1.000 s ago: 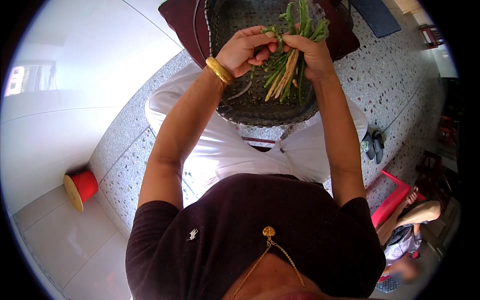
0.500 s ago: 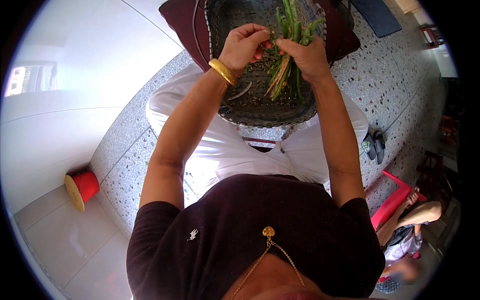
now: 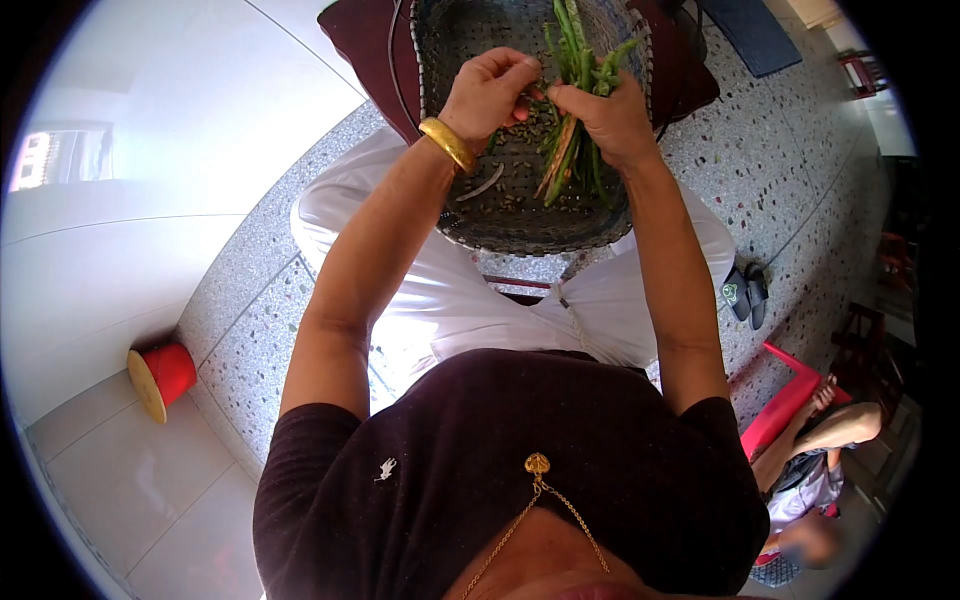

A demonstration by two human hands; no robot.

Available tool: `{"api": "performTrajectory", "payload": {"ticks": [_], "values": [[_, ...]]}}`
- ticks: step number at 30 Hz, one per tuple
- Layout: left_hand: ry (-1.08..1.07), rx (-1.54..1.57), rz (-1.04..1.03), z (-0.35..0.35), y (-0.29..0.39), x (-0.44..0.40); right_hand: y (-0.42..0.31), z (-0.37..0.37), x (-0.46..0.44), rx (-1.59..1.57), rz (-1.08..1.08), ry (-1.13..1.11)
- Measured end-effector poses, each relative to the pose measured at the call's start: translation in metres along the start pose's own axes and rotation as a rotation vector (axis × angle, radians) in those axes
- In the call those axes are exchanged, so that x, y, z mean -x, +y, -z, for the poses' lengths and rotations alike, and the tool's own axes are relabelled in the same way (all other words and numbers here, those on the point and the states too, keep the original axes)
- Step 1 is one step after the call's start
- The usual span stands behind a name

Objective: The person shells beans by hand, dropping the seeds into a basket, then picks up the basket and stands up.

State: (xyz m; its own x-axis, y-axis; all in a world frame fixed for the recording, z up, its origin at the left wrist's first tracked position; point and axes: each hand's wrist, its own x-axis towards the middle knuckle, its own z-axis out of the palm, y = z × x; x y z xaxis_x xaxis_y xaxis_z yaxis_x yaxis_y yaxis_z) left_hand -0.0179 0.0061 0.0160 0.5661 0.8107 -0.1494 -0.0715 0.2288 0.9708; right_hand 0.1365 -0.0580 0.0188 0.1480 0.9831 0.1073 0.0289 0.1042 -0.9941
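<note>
My right hand is wrapped round a bunch of long green stalks, some of them yellow-brown at the lower end. The bunch stands over a dark woven basket in front of my lap. Beside it, at the bunch's left, my left hand is closed in a pinch close to my right thumb. What lies between its fingertips is too small to make out. Small brown and green bits are scattered on the basket's bottom. A pale curved strip lies there too.
Under the basket is a dark red cloth-like surface. A red spool-like object stands by the wall at left. Black slippers lie on the speckled floor. At lower right a person sits near a red plastic piece.
The bunch has shifted and tilted slightly in my right hand, its lower ends moving a little to the right. My left hand has hardly moved.
</note>
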Motion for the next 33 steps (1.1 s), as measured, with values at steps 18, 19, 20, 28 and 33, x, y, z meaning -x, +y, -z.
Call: {"api": "performTrajectory", "payload": {"ticks": [18, 19, 20, 28, 33], "values": [[-0.139, -0.071, -0.198, 0.006, -0.013, -0.001, -0.007, 0.003, -0.004, -0.332, -0.041, 0.214], [-0.126, -0.094, -0.206, 0.005, -0.012, -0.001, -0.008, 0.003, -0.004, -0.309, -0.039, 0.204], [-0.112, -0.115, -0.215, 0.005, -0.012, 0.000, -0.008, 0.003, -0.004, -0.285, -0.036, 0.193], [-0.006, -0.264, -0.326, 0.001, -0.013, 0.000, -0.007, 0.001, -0.001, -0.242, -0.063, 0.127], [0.052, -0.465, -0.363, 0.001, -0.011, 0.003, -0.005, 0.000, -0.001, -0.151, -0.055, 0.114]]}}
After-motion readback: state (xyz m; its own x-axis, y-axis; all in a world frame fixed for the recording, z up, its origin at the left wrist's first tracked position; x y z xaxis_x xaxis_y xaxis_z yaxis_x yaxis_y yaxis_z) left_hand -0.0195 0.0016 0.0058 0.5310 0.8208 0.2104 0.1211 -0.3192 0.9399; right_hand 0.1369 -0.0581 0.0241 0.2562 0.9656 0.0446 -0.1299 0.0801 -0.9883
